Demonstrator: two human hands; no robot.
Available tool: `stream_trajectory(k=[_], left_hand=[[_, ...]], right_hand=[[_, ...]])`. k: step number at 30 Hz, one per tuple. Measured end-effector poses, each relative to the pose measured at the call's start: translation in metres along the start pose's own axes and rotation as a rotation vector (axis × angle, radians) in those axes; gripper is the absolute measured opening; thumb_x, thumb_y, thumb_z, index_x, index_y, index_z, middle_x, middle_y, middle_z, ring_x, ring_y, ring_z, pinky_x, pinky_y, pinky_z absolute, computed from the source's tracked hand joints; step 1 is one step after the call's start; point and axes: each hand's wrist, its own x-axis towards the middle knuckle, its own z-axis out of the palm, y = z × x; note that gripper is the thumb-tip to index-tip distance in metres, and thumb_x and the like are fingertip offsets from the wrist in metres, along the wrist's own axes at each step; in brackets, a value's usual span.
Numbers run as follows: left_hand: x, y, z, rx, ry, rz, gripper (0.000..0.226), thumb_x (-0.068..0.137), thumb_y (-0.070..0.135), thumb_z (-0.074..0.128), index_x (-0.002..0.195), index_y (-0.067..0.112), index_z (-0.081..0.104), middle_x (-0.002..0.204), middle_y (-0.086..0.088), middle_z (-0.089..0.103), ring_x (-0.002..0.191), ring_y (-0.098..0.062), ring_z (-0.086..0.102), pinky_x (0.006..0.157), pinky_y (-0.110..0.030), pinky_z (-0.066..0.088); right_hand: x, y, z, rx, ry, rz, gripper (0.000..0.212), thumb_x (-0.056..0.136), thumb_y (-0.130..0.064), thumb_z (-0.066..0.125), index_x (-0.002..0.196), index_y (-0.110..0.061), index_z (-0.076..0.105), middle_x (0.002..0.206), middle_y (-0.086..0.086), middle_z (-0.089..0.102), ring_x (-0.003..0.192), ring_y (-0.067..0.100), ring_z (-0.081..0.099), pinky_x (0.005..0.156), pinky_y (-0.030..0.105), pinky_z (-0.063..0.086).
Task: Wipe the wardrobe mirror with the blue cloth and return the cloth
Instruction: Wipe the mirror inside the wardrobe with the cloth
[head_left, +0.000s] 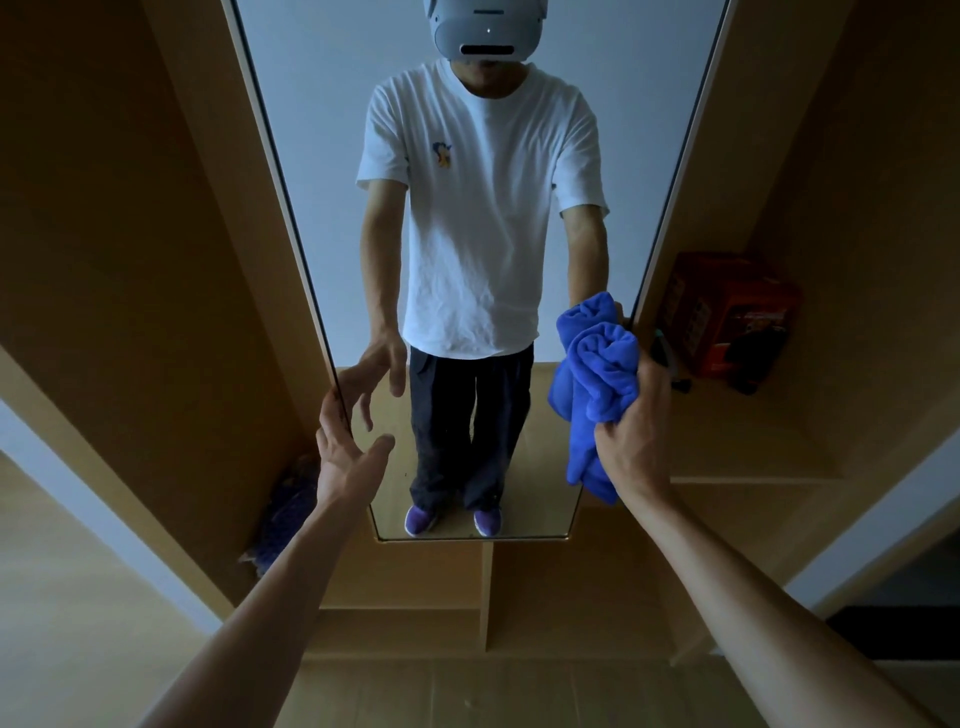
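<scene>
Blue cloth (597, 374), bunched up, is clenched in the right hand (636, 431) against the lower right edge of the mirror (322, 130). At the mirror's left edge the left hand (345, 447) holds nothing, fingers loose and spread. A red box (727, 317) sits on a shelf just right of the mirror.

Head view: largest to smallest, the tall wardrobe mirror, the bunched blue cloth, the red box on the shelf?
1. Tall wardrobe mirror, by far.
2 and 3. Bunched blue cloth and red box look about alike; left unranked.
</scene>
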Motion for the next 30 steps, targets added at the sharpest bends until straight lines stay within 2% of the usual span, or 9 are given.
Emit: stream_trajectory(k=[5, 7, 9, 10, 14, 18, 24, 28, 30], left_hand=[[0.002, -0.001, -0.007, 0.007, -0.053, 0.022, 0.091, 0.095, 0.016, 0.067, 0.161, 0.03, 0.005, 0.166, -0.004, 0.017, 0.145, -0.03, 0.032, 0.094, -0.036, 0.037], [0.003, 0.0, -0.008, 0.02, -0.065, 0.02, 0.092, 0.094, 0.017, 0.067, 0.161, 0.03, 0.005, 0.166, -0.004, 0.017, 0.145, -0.031, 0.032, 0.093, -0.036, 0.037], [0.003, 0.001, -0.009, 0.03, -0.067, 0.02, 0.093, 0.094, 0.017, 0.068, 0.161, 0.031, 0.004, 0.166, -0.004, 0.017, 0.144, -0.03, 0.032, 0.091, -0.036, 0.037], [0.002, 0.001, -0.009, 0.029, -0.067, 0.021, 0.093, 0.093, 0.017, 0.068, 0.161, 0.031, 0.005, 0.165, -0.004, 0.018, 0.143, -0.03, 0.033, 0.091, -0.036, 0.037], [0.002, 0.001, -0.011, 0.017, -0.065, 0.022, 0.093, 0.091, 0.015, 0.068, 0.16, 0.031, 0.008, 0.162, -0.005, 0.022, 0.139, -0.029, 0.037, 0.091, -0.036, 0.036], [-0.001, 0.001, -0.014, -0.001, -0.098, 0.029, 0.093, 0.09, 0.014, 0.068, 0.16, 0.031, 0.01, 0.162, -0.004, 0.023, 0.141, -0.027, 0.035, 0.094, -0.035, 0.035], [-0.001, 0.004, -0.021, -0.011, -0.168, 0.008, 0.096, 0.086, 0.009, 0.068, 0.16, 0.031, 0.011, 0.159, -0.003, 0.027, 0.142, -0.018, 0.031, 0.099, -0.025, 0.03], [-0.002, 0.002, -0.032, -0.072, -0.223, 0.013, 0.099, 0.069, 0.018, 0.058, 0.157, 0.036, 0.017, 0.153, 0.005, 0.033, 0.139, -0.01, 0.031, 0.103, -0.024, 0.032], [-0.001, 0.0, -0.038, -0.154, -0.243, 0.037, 0.095, 0.067, 0.014, 0.054, 0.156, 0.031, 0.025, 0.152, 0.005, 0.037, 0.143, -0.012, 0.035, 0.111, -0.031, 0.038]], right_hand=[[-0.005, -0.009, 0.015, 0.064, 0.069, 0.007, 0.042, 0.091, 0.0, 0.062, 0.131, 0.001, 0.049, 0.124, 0.017, 0.057, 0.118, 0.029, 0.059, 0.103, 0.045, 0.05], [-0.008, -0.012, 0.019, 0.079, 0.11, -0.012, 0.04, 0.09, 0.0, 0.059, 0.128, -0.006, 0.048, 0.124, 0.009, 0.057, 0.118, 0.022, 0.059, 0.106, 0.037, 0.048], [-0.011, -0.017, 0.023, 0.056, 0.124, -0.006, 0.049, 0.085, 0.006, 0.06, 0.127, -0.013, 0.046, 0.123, -0.001, 0.052, 0.117, 0.015, 0.057, 0.106, 0.026, 0.045], [-0.014, -0.019, 0.026, 0.045, 0.109, 0.006, 0.054, 0.082, 0.011, 0.06, 0.128, -0.014, 0.045, 0.124, 0.0, 0.051, 0.117, 0.017, 0.056, 0.106, 0.027, 0.045], [-0.016, -0.03, 0.042, 0.062, -0.037, 0.052, 0.057, 0.075, 0.015, 0.056, 0.13, 0.001, 0.048, 0.126, 0.019, 0.054, 0.119, 0.032, 0.057, 0.101, 0.047, 0.05], [-0.018, -0.057, 0.065, 0.071, -0.141, 0.036, 0.034, 0.08, 0.007, 0.054, 0.114, 0.004, 0.057, 0.11, 0.014, 0.063, 0.101, 0.026, 0.063, 0.081, 0.044, 0.056], [-0.04, -0.099, 0.112, 0.045, -0.194, -0.065, 0.056, 0.076, 0.01, 0.058, 0.132, 0.001, 0.053, 0.126, 0.018, 0.054, 0.118, 0.031, 0.057, 0.097, 0.045, 0.052], [-0.053, -0.119, 0.143, 0.01, -0.23, -0.139, 0.053, 0.086, -0.004, 0.058, 0.138, -0.002, 0.048, 0.132, 0.017, 0.049, 0.122, 0.032, 0.054, 0.101, 0.047, 0.05], [-0.058, -0.129, 0.16, 0.007, -0.222, -0.172, 0.049, 0.09, -0.008, 0.062, 0.137, -0.002, 0.049, 0.129, 0.014, 0.051, 0.121, 0.03, 0.056, 0.101, 0.045, 0.05]])
